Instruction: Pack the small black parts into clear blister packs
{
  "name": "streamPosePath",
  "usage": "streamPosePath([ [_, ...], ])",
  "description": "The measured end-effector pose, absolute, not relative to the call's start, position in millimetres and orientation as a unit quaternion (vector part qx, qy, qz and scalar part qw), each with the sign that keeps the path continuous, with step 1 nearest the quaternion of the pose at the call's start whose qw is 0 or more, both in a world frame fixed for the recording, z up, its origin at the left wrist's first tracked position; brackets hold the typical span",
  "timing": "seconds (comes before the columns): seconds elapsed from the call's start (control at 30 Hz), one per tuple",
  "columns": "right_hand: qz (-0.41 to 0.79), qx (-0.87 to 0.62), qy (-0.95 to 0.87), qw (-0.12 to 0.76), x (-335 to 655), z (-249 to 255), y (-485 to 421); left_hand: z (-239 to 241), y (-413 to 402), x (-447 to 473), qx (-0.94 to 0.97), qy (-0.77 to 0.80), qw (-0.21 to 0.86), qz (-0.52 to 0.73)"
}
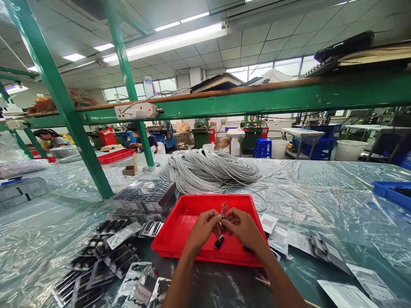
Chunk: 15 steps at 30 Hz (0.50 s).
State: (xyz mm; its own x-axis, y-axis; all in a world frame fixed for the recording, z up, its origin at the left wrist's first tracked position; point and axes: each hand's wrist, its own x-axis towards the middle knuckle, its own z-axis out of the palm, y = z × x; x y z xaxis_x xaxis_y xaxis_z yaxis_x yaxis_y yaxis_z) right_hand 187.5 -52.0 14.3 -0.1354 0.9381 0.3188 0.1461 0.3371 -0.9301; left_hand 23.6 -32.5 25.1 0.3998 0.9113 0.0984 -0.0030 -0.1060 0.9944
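Small dark part [222, 217] at fingertips, above red tray [181, 222]

Part sits right between left hand [204, 226] and right hand [241, 224], neither nearer; both closed to a fingertip pinch on it. Clear plastic [224, 206] sticks up just beyond, pointing away from the person. Part's own long axis: too small to tell. Black piece [219, 242] below the fingers, closer to left hand; hanging or resting, can't tell. Grey cable coil [205, 171] past the tray.
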Motion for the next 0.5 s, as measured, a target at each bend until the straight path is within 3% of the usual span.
streamPosePath([
  [0.3, 0.341, -0.469, -0.599, 0.552, 192, 13, -47, 29, -23, 14, 0.576, 0.515, 0.429, 0.468],
  [0.43, 0.162, -0.541, -0.656, 0.501, 207, 44, -60, 53, -63, -22, 0.583, 0.554, 0.353, 0.478],
  [0.5, 0.1, -0.559, -0.67, 0.478, 219, 63, -78, 48, -98, -45, 0.627, 0.587, 0.258, 0.442],
])
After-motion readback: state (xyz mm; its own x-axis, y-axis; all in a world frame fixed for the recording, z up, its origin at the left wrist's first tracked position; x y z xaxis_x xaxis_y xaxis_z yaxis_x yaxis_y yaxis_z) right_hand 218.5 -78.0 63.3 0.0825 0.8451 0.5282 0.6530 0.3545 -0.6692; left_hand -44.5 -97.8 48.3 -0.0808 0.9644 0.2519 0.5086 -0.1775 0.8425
